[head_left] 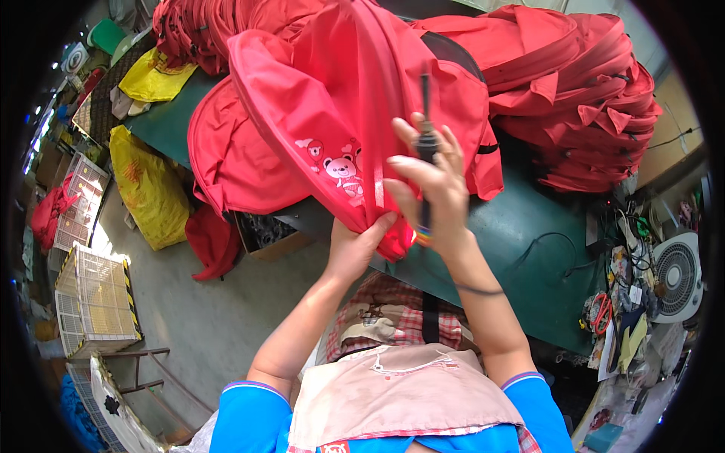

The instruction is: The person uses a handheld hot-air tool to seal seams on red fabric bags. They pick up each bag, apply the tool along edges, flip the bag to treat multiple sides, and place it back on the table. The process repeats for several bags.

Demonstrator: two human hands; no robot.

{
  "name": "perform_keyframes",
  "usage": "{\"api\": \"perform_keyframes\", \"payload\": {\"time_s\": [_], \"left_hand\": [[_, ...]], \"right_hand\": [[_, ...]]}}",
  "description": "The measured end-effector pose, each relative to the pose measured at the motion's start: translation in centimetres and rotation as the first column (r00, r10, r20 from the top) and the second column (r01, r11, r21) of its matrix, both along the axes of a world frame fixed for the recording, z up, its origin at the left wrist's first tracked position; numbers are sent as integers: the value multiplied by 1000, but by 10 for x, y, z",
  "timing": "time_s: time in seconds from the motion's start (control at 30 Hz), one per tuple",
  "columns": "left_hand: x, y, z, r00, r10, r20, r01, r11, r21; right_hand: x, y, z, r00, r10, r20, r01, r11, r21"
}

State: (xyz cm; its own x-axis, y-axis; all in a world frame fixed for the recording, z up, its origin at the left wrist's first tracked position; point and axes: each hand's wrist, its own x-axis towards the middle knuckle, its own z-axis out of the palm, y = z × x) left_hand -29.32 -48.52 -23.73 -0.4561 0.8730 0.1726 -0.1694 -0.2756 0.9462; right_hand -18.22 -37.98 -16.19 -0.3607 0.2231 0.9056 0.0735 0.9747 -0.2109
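My left hand [356, 248] pinches the lower corner of a red backpack [302, 113], thumb on top of the fabric. The piece stands spread open, its long curved edge rising away from me. A printed pink bear shows on its front panel. Just right of that corner, my right hand [438, 185] is raised above the table, fingers loosely curled around a slim black-handled tool [427, 143]. The tool's thin dark shaft points away from me and is smeared by motion; its exact kind is unclear. Part of its handle is hidden behind my fingers.
Stacks of red bags [581, 98] lie on the dark green table [521, 279]. Yellow plastic bags [147, 189] hang at the left, near an open cardboard box [279, 243]. A wire crate [98, 298] stands on the floor. At the right are a fan [677, 275] and tangled cords.
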Motion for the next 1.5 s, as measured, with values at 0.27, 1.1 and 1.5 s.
{"api": "perform_keyframes", "payload": {"time_s": [0.27, 1.1, 1.5], "left_hand": [[-13, -12, -7, 933, 344, 106, -356, 925, 135], [-7, 28, 37, 912, 161, -376, -171, 985, 7], [-10, 56, 50, 906, 402, -128, -394, 915, 87]], "right_hand": [[20, 56, -46, 890, -443, -108, 451, 890, 66], [88, -38, 46, 815, 567, 117, 34, 156, -987], [-25, 69, -27, 824, 64, -563, -399, 771, -496]]}}
